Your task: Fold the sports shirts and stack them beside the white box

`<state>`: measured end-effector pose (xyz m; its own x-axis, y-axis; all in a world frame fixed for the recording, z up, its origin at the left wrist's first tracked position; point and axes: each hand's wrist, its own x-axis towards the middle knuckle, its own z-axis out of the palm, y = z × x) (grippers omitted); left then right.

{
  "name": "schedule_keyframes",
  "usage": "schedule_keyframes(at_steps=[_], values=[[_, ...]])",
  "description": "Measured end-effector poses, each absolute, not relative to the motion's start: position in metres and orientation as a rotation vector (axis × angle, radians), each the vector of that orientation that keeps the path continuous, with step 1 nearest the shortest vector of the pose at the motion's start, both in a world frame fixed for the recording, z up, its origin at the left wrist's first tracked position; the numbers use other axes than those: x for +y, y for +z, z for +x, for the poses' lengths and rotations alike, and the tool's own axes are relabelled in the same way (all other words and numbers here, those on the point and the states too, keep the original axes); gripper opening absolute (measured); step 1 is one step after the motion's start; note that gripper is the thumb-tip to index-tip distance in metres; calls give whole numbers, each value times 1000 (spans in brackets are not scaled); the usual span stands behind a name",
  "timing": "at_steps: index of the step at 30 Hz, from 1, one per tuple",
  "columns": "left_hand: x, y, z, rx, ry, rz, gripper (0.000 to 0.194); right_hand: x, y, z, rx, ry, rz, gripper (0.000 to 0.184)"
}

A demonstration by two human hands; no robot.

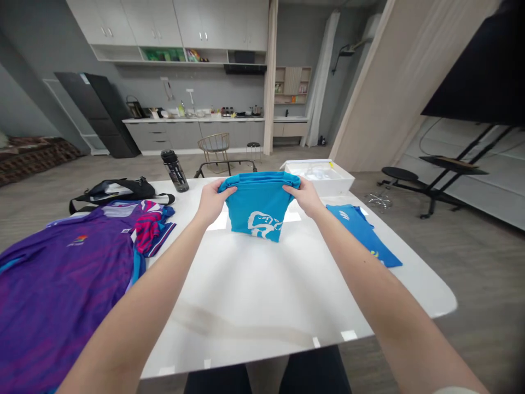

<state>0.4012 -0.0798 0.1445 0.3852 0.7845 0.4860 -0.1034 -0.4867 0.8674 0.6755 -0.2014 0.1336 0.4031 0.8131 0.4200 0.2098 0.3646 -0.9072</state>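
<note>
A folded turquoise T-shirt (241, 213) with white lettering hangs upright over the white table (254, 295), held by its two upper corners. My left hand (214, 200) pinches the left corner, thumb in front and fingers behind. At the right corner, my right hand (305, 196) grips the cloth the same way. Whether the shirt's lower edge touches the table I cannot tell. To the right lies a folded blue shirt (365, 235) with small white and yellow prints. A pile of purple shirts (77, 268) spreads over the left side.
Behind the purple pile lie a black bag (118, 190) and an upright dark bottle (175, 171). An open white box (336, 183) stands at the table's far right. Beyond the table are a wire-backed chair (214, 145) and a kitchen counter (197, 119).
</note>
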Motion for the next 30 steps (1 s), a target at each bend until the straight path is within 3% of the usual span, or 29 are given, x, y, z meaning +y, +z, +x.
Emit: schedule_keyframes(at_steps=[9,16,22,26,30], values=[[-207,194,444,403,1198,1666,37,-370,213,701,-1186,268,-1189,38],[-242,183,542,327,963,1467,49,-424,208,777,-1056,257,-1270,40],[-217,109,682,468,731,1377,50,-391,140,901,-892,247,-1478,40],[-177,29,783,761,653,1520,30,-349,61,981,-767,239,-1764,30],[-142,-34,834,886,659,1606,17,-324,-7,1024,-682,317,-1934,21]])
